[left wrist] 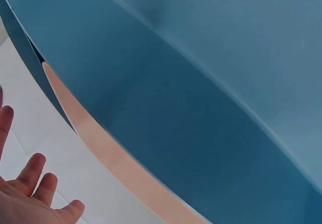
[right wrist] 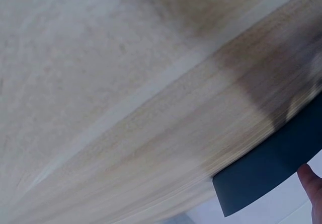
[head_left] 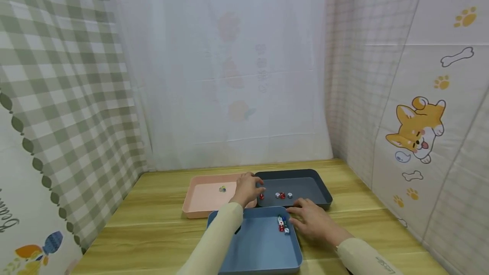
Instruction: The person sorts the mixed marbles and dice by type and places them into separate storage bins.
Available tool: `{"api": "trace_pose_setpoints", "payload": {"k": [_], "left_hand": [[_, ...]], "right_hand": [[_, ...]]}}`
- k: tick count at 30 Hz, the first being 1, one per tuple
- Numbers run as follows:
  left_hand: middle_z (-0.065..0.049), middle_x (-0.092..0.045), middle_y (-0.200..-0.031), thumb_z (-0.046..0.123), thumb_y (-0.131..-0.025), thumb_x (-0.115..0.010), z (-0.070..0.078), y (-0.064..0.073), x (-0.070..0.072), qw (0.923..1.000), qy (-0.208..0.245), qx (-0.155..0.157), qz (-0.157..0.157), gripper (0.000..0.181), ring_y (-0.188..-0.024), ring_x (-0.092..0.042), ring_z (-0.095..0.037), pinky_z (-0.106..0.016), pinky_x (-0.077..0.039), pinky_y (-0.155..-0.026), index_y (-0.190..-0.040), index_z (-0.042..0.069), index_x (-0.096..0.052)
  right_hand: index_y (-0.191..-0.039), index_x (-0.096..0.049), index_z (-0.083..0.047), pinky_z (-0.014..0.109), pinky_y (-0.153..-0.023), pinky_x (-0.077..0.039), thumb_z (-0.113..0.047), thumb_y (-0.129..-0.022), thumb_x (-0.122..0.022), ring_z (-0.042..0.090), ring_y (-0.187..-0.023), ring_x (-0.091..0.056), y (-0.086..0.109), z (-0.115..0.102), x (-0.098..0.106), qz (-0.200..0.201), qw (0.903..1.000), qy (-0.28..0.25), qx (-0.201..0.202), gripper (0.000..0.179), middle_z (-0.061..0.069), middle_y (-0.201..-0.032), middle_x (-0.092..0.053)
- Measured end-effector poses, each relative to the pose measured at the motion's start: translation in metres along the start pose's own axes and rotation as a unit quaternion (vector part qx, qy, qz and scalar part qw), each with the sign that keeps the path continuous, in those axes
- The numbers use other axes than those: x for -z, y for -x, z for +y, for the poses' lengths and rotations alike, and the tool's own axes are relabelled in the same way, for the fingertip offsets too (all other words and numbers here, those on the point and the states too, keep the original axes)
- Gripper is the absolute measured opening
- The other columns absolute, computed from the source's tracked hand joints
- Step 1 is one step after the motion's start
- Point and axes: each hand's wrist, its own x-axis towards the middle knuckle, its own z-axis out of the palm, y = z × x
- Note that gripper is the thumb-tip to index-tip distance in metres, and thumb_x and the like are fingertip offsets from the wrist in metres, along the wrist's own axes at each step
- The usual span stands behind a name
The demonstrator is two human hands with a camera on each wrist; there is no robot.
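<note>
My left hand [head_left: 246, 190] hovers where the pink tray [head_left: 196, 214] meets the dark grey tray [head_left: 305, 177]. Its fingers are spread apart with nothing between them, as the left wrist view also shows. Just past the fingertips, a red die [head_left: 261, 196] lies in the dark tray. My right hand [head_left: 311, 220] is beside the right rim of the blue tray [head_left: 259, 253], fingers loosely bent and holding nothing. Close to its fingertips, a cluster of white, red, blue and green dice [head_left: 281, 224] sits inside the blue tray.
White and red dice [head_left: 282, 195] lie near the front of the dark tray. A few small pale and yellowish dice [head_left: 223, 189] are in the pink tray. All three trays stand close together on a wood-grain table [head_left: 153, 224], with curtains [head_left: 237, 75] around it.
</note>
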Motion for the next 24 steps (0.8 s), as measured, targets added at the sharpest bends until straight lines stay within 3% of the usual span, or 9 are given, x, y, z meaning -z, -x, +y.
{"api": "trace_pose_setpoints", "payload": {"k": [8, 15, 24], "left_hand": [[-0.013, -0.058, -0.131, 0.032, -0.091, -0.074, -0.001, 0.008, 0.008, 0.9999, 0.008, -0.007, 0.009, 0.024, -0.127, -0.046, -0.033, -0.053, -0.032, -0.107, -0.106, 0.014, -0.077], [-0.012, -0.057, -0.129, 0.029, -0.089, -0.076, -0.005, 0.015, 0.004, 0.9997, 0.022, -0.003, 0.007, 0.02, -0.125, -0.046, -0.033, -0.052, -0.032, -0.106, -0.102, 0.015, -0.078], [-0.016, -0.055, -0.137, 0.029, -0.088, -0.076, -0.008, 0.02, 0.004, 0.999, 0.042, -0.008, 0.008, 0.022, -0.129, -0.045, -0.034, -0.053, -0.034, -0.107, -0.104, 0.012, -0.078]], "right_hand": [[-0.125, -0.071, -0.014, 0.049, -0.088, -0.049, -0.036, -0.096, -0.064, 0.026, -0.104, -0.055, -0.006, -0.002, -0.002, -0.011, 0.9999, -0.002, -0.008, 0.036, 0.007, -0.115, -0.058], [-0.125, -0.07, -0.013, 0.05, -0.088, -0.049, -0.035, -0.096, -0.064, 0.027, -0.104, -0.054, -0.001, -0.006, -0.004, -0.022, 0.9996, -0.008, -0.018, 0.037, 0.007, -0.115, -0.058], [-0.125, -0.07, -0.014, 0.051, -0.09, -0.048, -0.036, -0.095, -0.066, 0.027, -0.105, -0.055, -0.002, -0.005, -0.001, -0.018, 0.9993, -0.008, -0.031, 0.037, 0.007, -0.116, -0.058]]}}
